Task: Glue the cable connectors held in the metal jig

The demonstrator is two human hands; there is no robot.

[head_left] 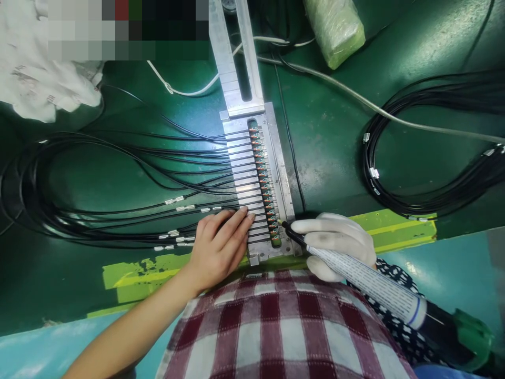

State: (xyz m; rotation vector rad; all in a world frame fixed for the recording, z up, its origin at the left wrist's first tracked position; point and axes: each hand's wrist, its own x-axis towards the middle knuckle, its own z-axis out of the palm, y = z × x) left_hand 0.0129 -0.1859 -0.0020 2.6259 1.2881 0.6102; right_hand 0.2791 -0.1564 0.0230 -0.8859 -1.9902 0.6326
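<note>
A metal fixture [284, 184] stands upright in the view, with several black cables [189, 152] laid side by side across it. Their stripped ends, with coloured wires and small connectors [265, 179], line up over a slot. My bare left hand [221, 242] lies flat with its fingertips on the lower cables and the fixture's left part. In a white glove, my right hand [339, 242] grips a dispensing syringe [366, 284] with a printed white label. The syringe's fine tip touches or hovers just beside the lower connectors; I cannot tell which.
A cable coil [27, 184] spreads left, and another coil [371, 173] lies right. A slotted metal bar [236, 58] rests at the fixture's top. A film-wrapped green block [335, 31], white cloth [47, 84] and pale cords lie behind. Yellow-green tape [406, 234] marks the table's front edge.
</note>
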